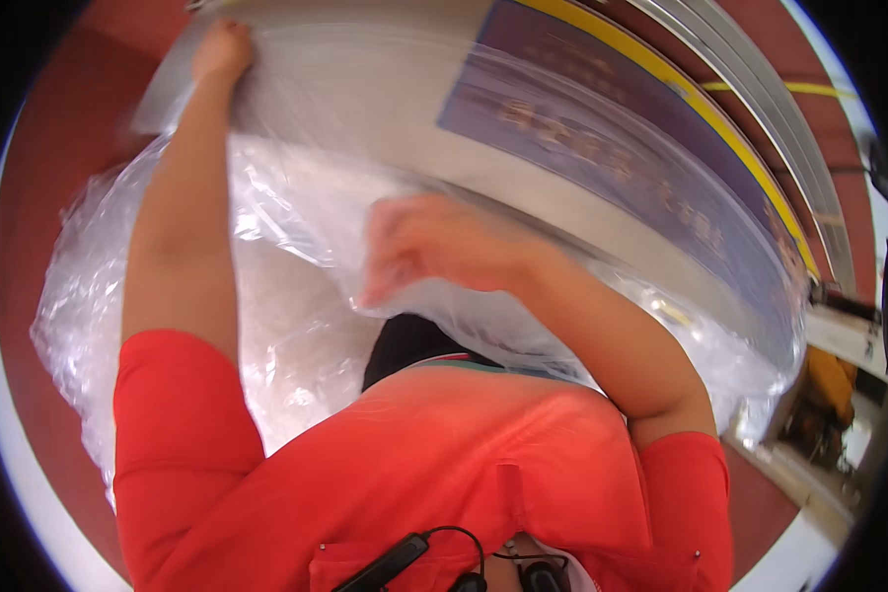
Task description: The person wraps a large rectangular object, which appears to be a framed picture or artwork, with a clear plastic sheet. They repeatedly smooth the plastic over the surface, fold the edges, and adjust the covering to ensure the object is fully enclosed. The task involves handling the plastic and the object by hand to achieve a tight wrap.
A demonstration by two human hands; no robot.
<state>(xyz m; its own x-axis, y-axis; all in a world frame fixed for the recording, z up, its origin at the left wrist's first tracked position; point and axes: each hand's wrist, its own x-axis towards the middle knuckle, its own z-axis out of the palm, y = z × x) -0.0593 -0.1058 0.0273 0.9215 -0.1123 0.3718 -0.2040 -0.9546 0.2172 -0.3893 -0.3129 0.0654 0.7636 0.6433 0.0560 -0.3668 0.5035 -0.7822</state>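
Observation:
A large sheet of clear plastic film point(296, 197) lies loosely over a broad grey board point(365, 89) and spills toward my body in shiny folds. A blue printed area with a yellow edge point(602, 148) shows through the film on the board's right part. My left hand point(224, 51) reaches to the far left end of the board, its fingers closed on the film's edge there. Nearer my body, my right hand point(419, 245) is blurred by motion. Its fingers are curled, and an edge of the film gathers at their tips.
Beyond the board curves a silvery metal rail point(760, 89). A reddish-brown floor point(69, 109) surrounds the work, with a yellow strip point(779, 89) at the far right. Equipment with a yellow-orange part point(831, 387) stands at the right. Bunched film point(89, 296) spreads out on the left.

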